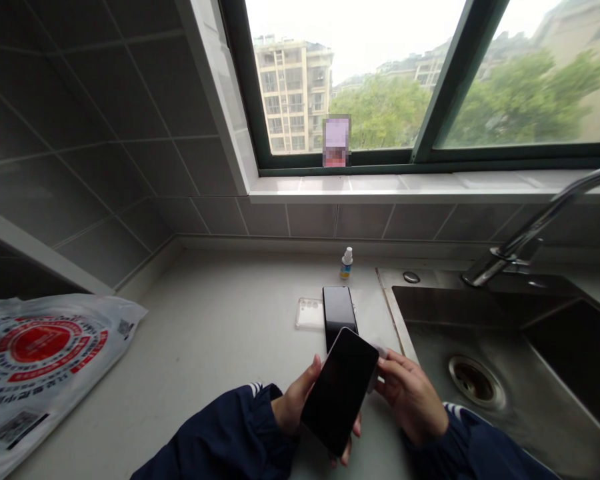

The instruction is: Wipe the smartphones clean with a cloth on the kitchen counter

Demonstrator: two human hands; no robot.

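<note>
My left hand is wrapped around a smartphone, its dark screen facing up and tilted. At the phone's right edge, my right hand pinches a thin pale cloth, mostly covered by the fingers. Just behind, a second smartphone lies flat on the counter, its near end hidden by the held one. Left of it is a clear phone case, partly tucked beside or under that phone. A small spray bottle with a white cap stands upright farther back.
A steel sink with a curved faucet is to the right. On the left, a printed plastic bag rests on the pale counter. A tiled wall and a window sill bound the back.
</note>
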